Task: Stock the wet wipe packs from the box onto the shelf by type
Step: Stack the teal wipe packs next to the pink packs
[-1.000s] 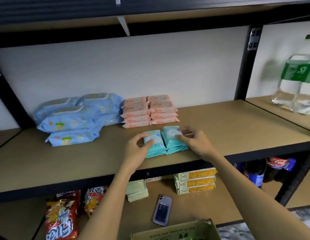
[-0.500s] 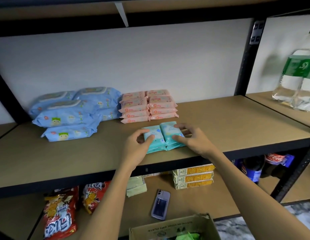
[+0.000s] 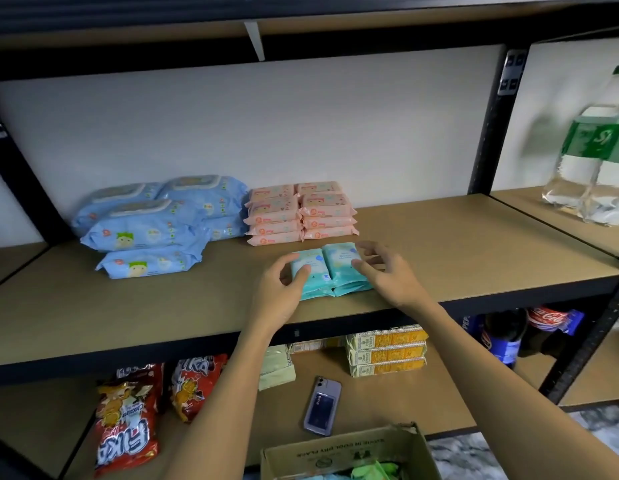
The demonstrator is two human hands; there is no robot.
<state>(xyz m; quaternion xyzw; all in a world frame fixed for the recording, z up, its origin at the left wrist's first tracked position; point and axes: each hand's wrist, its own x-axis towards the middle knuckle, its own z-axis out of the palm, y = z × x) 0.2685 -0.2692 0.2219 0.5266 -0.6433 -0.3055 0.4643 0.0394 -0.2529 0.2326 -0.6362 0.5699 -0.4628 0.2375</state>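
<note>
Both hands [image 3: 335, 271] on teal packs [image 3: 330, 271] — near shelf [image 3: 474, 258] front edge

I see a brown shelf board [image 3: 457, 244] in a black frame. On it, at the back left, lie stacked blue wipe packs [image 3: 152, 226]; just beside them, two stacks of pink wipe packs [image 3: 301, 213]. Nearer the front edge sit teal wipe packs [image 3: 330, 271], side by side and touching. The next bay's board to the right carries a wrapped bundle of bottles [image 3: 592, 161].
</note>
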